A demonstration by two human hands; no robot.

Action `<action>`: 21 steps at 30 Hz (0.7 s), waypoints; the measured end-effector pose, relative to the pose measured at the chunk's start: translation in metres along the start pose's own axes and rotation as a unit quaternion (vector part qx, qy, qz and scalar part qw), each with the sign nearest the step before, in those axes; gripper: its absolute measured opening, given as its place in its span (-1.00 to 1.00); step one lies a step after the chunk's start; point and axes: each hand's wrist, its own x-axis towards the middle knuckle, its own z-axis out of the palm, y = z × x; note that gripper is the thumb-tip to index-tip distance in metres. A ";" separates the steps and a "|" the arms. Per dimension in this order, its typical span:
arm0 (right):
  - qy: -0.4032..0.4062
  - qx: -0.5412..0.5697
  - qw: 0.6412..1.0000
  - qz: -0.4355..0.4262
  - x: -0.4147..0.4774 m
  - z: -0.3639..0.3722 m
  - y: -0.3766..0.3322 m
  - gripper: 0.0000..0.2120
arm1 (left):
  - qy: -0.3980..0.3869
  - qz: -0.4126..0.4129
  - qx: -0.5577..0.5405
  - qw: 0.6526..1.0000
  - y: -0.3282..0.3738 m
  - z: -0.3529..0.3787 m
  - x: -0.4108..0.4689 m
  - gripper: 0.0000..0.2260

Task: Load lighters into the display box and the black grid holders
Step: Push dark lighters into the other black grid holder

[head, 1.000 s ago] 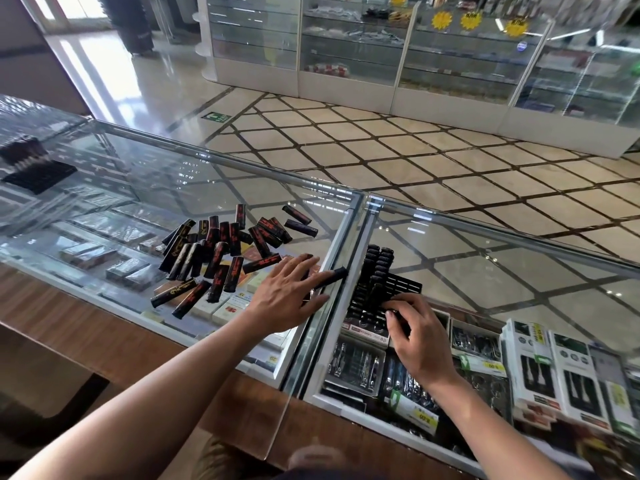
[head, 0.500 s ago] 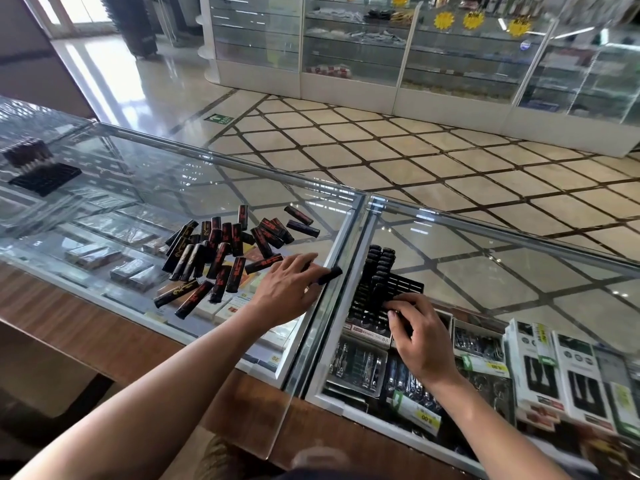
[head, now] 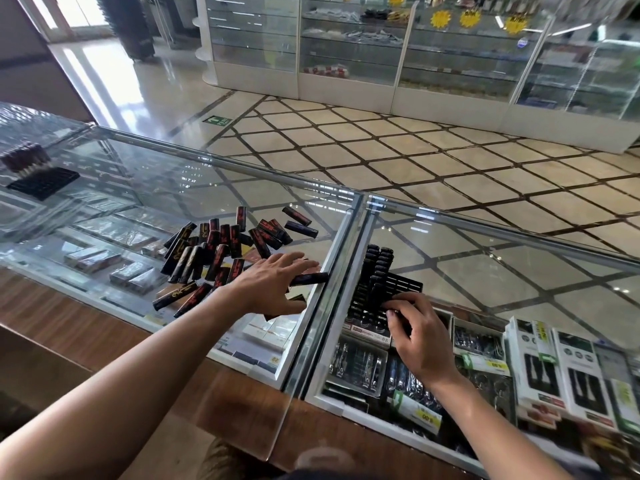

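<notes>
black grid holder point(head: 403, 284) sits on the right glass pane of the counter point(head: 485, 271), just right of the metal seam. its far-left slots hold upright lighters point(head: 375, 265) in 2 columns, roughly 12. they merge into 1 dark mass, so that count is loose. the remaining slots look empty. right hand point(head: 415, 337) grip: fingers curled down onto the holder's near edge, steadying it. it may also be seating a piece there, but i can't separate that from the grid. left hand point(head: 273, 282) is on the left pane, fingers stretched nearly straight over 1 lighter point(head: 311, 278) whose end pokes out toward the seam. cannot tell if the thumb clamps it from below or the fingers just lie on it. step in hand, my read: fetching the next lighter for this holder, early-to-mid fill. next move needs a firm pinch on that lighter, a lift over the seam, a turn to upright, then a drop into the next free slot beside the filled columns while the right hand keeps the grid from sliding on the glass. the loose pile point(head: 214, 251) is just left of the left hand, about 25 lighters, black with red or gold print. overlaps block an exact count. a 2nd grid holder point(head: 43, 181) is far left on the counter, well apart, with a row of lighters standing at its back, too small to count. no display box that i can identify on top. 2 hands in view. under the glass is boxed stock, beyond it a tiled floor point(head: 415, 150) and white showcases point(head: 346, 46).
</notes>
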 end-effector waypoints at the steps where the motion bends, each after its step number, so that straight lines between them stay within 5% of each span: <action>1: 0.000 0.000 1.000 0.001 0.000 0.000 0.000 -0.85 | -0.022 0.005 0.028 0.999 0.000 -0.004 -0.001 -0.20; 8: -0.003 0.004 1.000 0.009 0.000 0.000 -0.001 -0.86 | -0.065 0.006 0.096 0.993 0.014 -0.011 0.012 -0.13; 21: -0.008 0.005 1.000 0.011 -0.001 0.002 0.001 -0.83 | -0.011 -0.008 0.079 0.997 0.029 0.001 0.019 -0.43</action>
